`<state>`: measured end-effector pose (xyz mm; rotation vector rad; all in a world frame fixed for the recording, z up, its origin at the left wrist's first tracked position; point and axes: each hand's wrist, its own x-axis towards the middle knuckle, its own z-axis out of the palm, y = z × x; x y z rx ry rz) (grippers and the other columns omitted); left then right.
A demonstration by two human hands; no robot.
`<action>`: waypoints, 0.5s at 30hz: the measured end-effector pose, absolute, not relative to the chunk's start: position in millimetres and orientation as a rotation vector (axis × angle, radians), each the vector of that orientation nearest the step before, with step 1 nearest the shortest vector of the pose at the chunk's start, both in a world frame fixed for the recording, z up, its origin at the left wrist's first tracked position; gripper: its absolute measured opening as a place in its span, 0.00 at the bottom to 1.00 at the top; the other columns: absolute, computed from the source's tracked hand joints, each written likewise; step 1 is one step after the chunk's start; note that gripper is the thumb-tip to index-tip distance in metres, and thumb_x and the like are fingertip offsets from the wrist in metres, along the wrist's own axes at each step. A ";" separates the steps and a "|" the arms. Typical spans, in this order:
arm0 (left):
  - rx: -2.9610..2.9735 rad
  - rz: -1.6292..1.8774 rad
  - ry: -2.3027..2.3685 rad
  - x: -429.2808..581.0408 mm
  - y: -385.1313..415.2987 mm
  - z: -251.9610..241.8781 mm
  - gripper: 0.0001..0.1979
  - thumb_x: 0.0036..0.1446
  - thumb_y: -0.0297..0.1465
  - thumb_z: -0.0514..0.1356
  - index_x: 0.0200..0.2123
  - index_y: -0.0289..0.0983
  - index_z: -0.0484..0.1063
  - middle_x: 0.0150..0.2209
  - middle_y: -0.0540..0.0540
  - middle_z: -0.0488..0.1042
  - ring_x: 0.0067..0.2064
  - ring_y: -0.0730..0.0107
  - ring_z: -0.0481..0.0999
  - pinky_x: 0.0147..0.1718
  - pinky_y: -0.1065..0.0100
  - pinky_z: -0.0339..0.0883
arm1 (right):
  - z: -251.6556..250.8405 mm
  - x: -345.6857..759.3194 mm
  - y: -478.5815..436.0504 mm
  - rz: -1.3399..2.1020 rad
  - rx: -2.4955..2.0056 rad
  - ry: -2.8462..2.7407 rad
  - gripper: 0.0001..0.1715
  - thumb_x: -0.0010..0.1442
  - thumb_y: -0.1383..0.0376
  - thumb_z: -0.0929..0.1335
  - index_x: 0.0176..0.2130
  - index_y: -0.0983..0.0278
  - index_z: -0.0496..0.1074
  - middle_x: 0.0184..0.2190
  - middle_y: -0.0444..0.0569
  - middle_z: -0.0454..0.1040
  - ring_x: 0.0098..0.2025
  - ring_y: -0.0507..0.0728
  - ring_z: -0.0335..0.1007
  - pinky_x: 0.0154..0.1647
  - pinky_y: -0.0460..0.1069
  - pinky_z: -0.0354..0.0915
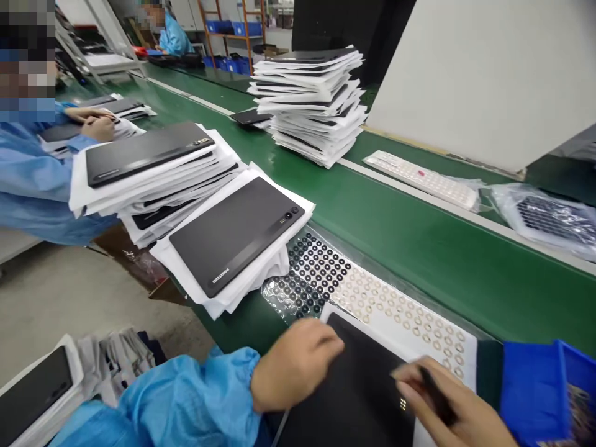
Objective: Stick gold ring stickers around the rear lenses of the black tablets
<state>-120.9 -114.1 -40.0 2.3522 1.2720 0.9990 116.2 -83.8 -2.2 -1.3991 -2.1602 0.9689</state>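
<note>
My left hand (291, 366) lies curled, knuckles up, on the near left corner of a dark tablet back (358, 385) that rests flat on the green bench (419, 248) right in front of me; whether the fingers grip its edge or only press on it, I cannot tell. My right hand (447, 403) is pinched shut around a thin dark tool (435, 394), its tip held over the tablet's right part, close to a small pale mark there. Just beyond the tablet lies a sheet of small rings (367, 292), black ones on its left half and pale ones on its right, its near edge tucked under the tablet. A blue bin (540, 391) stands just right of my right hand. To the left of the sheet another dark tablet (235, 233) lies face down on white wrapping, and behind it rises a slanted pile of wrapped tablets (149, 161). A taller stack (311, 99) stands across the belt. At the far left, a co-worker's hands (95, 121) in blue sleeves rest on another tablet.
</note>
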 end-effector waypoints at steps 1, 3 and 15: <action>2.257 1.030 1.400 -134.2 -112.7 -41.8 0.13 0.64 0.21 0.47 0.44 0.33 0.69 0.40 0.42 0.72 0.41 0.66 0.70 0.42 0.65 0.69 | -0.9 93.8 -76.2 0.993 -1.364 -2.201 0.11 0.58 0.58 0.65 0.29 0.58 0.73 0.26 0.48 0.74 0.28 0.57 0.72 0.28 0.48 0.69; 2.155 1.037 1.556 -156.1 -108.0 -47.8 0.13 0.63 0.20 0.48 0.46 0.33 0.68 0.42 0.41 0.70 0.43 0.64 0.69 0.44 0.62 0.69 | -4.6 52.1 -61.8 0.968 -1.303 -2.282 0.11 0.58 0.63 0.63 0.29 0.60 0.73 0.27 0.49 0.73 0.30 0.57 0.72 0.31 0.49 0.69; 2.056 0.920 1.596 -174.7 -100.7 -57.6 0.13 0.56 0.17 0.54 0.43 0.35 0.67 0.44 0.44 0.68 0.48 0.63 0.67 0.48 0.60 0.69 | -33.7 -19.4 -35.4 0.724 -1.332 -2.599 0.09 0.55 0.74 0.65 0.30 0.62 0.71 0.31 0.47 0.72 0.34 0.57 0.72 0.35 0.50 0.67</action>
